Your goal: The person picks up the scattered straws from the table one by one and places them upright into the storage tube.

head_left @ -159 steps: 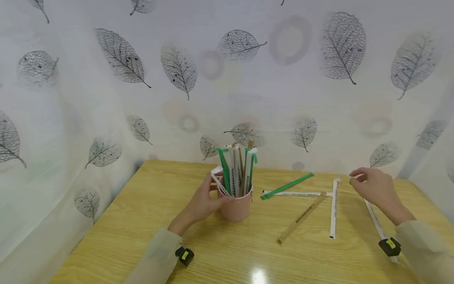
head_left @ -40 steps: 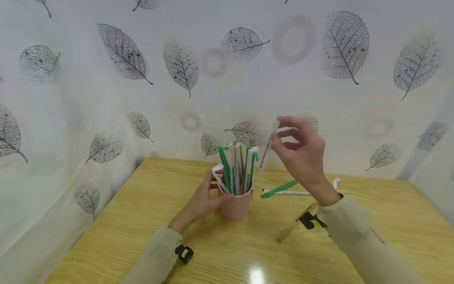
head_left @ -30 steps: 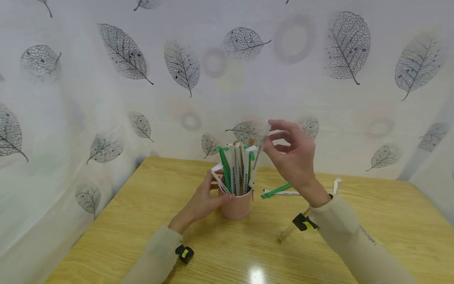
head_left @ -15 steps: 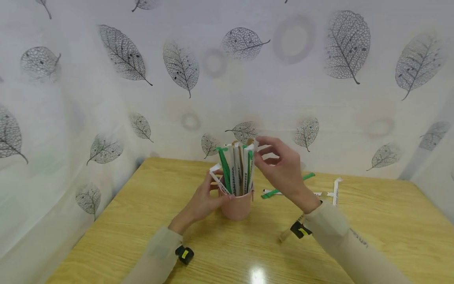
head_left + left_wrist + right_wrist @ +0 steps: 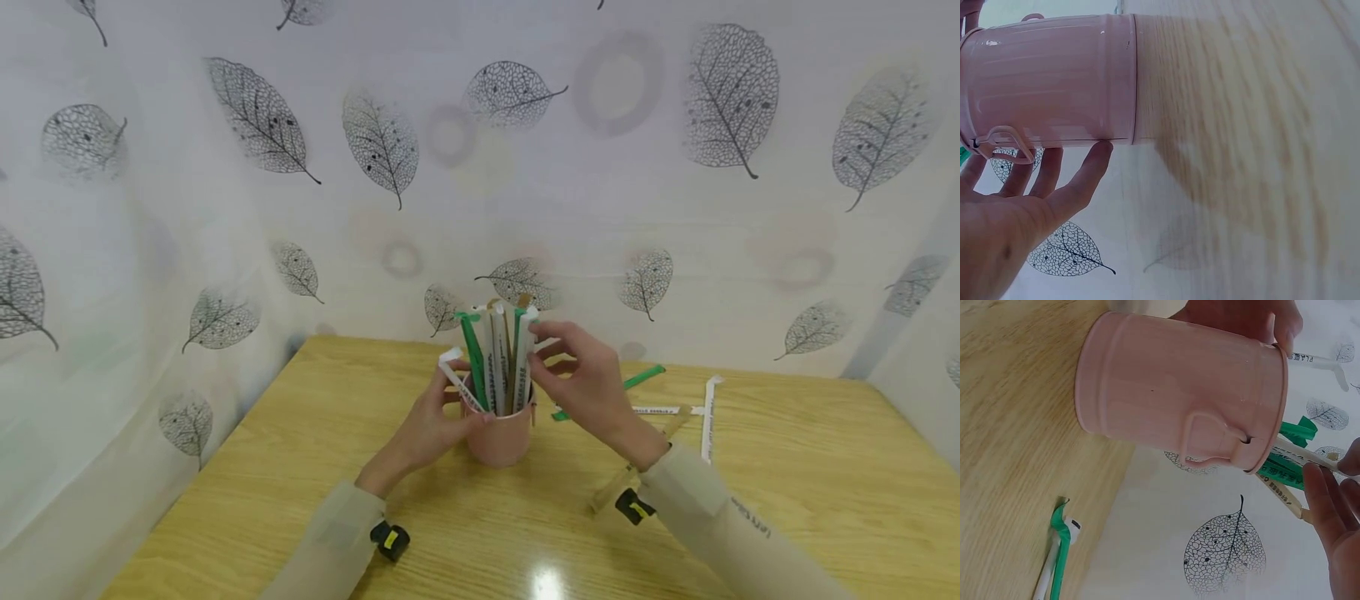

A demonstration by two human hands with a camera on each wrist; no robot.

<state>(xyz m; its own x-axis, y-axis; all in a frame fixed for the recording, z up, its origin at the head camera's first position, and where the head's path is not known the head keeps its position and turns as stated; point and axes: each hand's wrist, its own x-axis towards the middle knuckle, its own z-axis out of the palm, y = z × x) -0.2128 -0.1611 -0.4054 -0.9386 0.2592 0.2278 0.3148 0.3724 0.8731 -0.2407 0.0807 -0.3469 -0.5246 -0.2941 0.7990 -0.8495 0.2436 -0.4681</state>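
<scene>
A pink metal bucket (image 5: 501,442) with small side handles stands on the wooden table, filled with several paper-wrapped straws in white, green and brown. My left hand (image 5: 429,432) holds its left side, thumb at the front rim and fingers round behind. In the left wrist view those fingers (image 5: 1088,172) lie against the bucket wall. At the bucket's right, my right hand (image 5: 588,387) pinches the upper part of a white wrapped straw (image 5: 1300,452), whose lower end is inside the bucket. One short white straw (image 5: 461,383) leans out over the left rim.
Right of the bucket lie a green straw (image 5: 645,377), a white straw (image 5: 656,411) partly behind my right hand, and another white straw (image 5: 708,425). A brown straw (image 5: 621,483) lies partly under my right forearm. A leaf-patterned curtain (image 5: 585,208) hangs behind the table.
My right hand has carried a white straw from the table's right side over to the bucket, then lowered it in among the others. My left hand has stayed on the bucket.
</scene>
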